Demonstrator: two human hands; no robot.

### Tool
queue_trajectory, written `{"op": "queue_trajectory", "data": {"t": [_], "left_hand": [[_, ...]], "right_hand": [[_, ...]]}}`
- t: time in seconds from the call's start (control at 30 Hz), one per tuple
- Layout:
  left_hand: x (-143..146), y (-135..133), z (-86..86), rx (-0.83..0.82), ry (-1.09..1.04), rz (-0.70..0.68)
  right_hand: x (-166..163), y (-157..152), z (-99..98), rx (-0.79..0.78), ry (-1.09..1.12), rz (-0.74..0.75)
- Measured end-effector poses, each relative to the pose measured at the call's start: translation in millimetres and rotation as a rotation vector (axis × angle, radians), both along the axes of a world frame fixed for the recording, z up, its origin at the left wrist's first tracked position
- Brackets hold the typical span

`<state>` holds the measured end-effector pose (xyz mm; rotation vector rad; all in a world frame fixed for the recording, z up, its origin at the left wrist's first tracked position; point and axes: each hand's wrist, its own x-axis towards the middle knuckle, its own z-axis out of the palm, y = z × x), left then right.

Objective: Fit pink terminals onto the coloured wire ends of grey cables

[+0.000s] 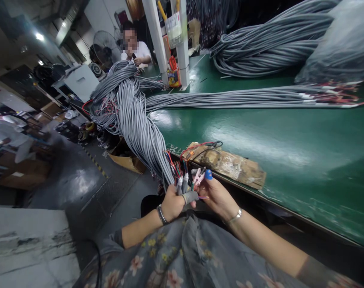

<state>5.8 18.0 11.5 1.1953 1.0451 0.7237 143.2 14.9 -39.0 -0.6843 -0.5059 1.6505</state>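
Note:
My left hand (173, 203) is closed around the ends of a few grey cables (180, 186), its thumb wrapped in a grey covering. Coloured wires (177, 168) fan out of white-banded cable ends just above it. Close by on the right, my right hand (219, 196) has a blue cover on one fingertip and pinches a small pink clip-like tool (197, 177). The tool is beside the wires; whether it touches one, I cannot tell. Thin purple and orange wires show between the hands. From the left hand, a thick bundle of grey cables (140, 120) runs up over the table edge.
A worn wooden board (227, 164) with red and black leads lies at the green table's (260, 132) near edge. Behind are a long cable row (230, 98), a coiled bundle (266, 48) and a plastic bag (341, 48). Another person (137, 50) sits beyond a white post (158, 40).

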Motion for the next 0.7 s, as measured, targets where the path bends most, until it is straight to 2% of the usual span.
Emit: {"op": "queue_trajectory", "data": {"t": [0.2,0.37,0.5,0.7], "left_hand": [[1,1,-0.6,0.008,-0.003,0.005],[-1,-2,-1.9,0.010,-0.019,0.046],[-2,-5,5.9,0.030,-0.004,0.042],[-2,-9,15.7,0.049,0.016,0.037]], "right_hand": [[-1,-1,1.7,-0.039,0.081,-0.001],[0,-3,11.5,-0.102,0.143,0.013],[1,-5,20.3,-0.122,0.156,0.028],[3,-7,25.4,-0.085,0.082,-0.044]]}}
